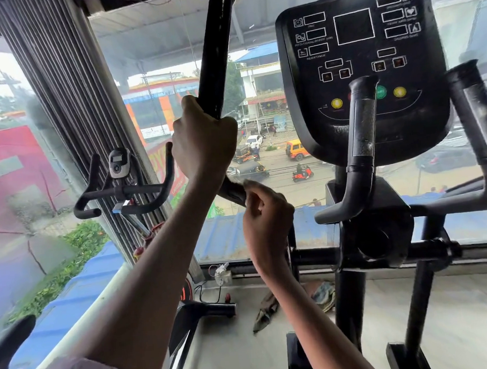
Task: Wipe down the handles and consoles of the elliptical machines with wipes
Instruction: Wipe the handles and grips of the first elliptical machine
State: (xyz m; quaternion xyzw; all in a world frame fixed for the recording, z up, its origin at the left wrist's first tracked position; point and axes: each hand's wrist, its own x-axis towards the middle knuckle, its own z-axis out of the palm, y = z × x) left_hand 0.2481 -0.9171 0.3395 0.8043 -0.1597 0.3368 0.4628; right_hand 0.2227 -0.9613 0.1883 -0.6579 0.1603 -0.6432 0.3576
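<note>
While the left hand (203,142) grips it, tall handle (216,50) — glossy black, right hand (264,211) fingers pinching its lower end.

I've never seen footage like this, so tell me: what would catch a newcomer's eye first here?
Two bare hands on a tall black handle in the centre: the left hand is wrapped round it, the right hand pinches it just below. To the right looms the elliptical's dark console, with yellow and green buttons. Behind everything, a big window looks down on a busy street.

Exercise bike (121,181) beside window (263,154); rags (267,309) on floor.
</note>
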